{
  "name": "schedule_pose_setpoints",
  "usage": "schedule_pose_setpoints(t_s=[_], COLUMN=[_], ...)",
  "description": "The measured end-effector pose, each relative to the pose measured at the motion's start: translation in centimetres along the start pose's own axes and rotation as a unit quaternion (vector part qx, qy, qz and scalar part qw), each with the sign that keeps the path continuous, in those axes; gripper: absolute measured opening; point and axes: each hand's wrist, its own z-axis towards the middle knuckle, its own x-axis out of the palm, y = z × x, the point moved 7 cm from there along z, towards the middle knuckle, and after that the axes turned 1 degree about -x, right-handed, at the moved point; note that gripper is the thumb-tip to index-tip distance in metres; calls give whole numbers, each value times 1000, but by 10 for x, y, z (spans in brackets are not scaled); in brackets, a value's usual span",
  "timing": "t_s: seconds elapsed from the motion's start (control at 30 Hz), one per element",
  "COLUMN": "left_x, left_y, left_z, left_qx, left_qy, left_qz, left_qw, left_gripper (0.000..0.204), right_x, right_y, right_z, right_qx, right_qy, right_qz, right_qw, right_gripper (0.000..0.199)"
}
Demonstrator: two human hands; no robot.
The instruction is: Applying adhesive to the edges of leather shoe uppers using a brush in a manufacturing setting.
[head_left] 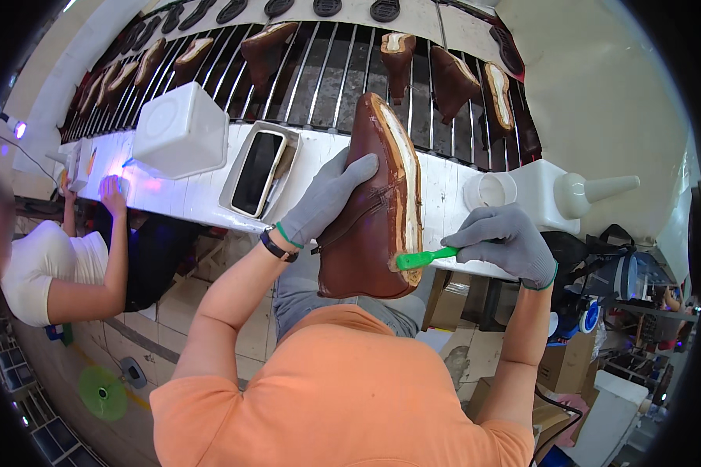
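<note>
A dark brown leather boot (356, 251) takes up the centre of the frame, held up on a slight slant with its toe toward the top and its heel end low. Its underside faces the right of the frame, with no outsole on it: a whitish strip runs down the middle, bordered by a tan rim. A zip-like seam crosses its side. Just right of centre, a bright green brush (428, 258) lies nearly level, its head against the underside's heel end.
</note>
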Motion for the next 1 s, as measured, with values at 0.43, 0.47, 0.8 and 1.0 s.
schedule_pose_setpoints(t_s=[0.43,0.47,0.8,1.0], left_x=[30,33,82,83], left_y=[58,63,24,-2], left_z=[-14,-16,-45,-66], left_qx=[-236,-245,14,-219], left_qy=[111,122,136,219], left_qz=[-181,-196,101,179], left_qw=[948,942,985,934], left_gripper=[58,56,35,56], right_x=[2,2,0,0], right_y=[6,6,6,2], right_z=[21,23,48,61], right_qx=[-68,-65,-73,-47], right_qy=[82,86,94,102], right_qz=[19,14,39,54], right_qw=[994,994,992,992], right_gripper=[28,28,27,27])
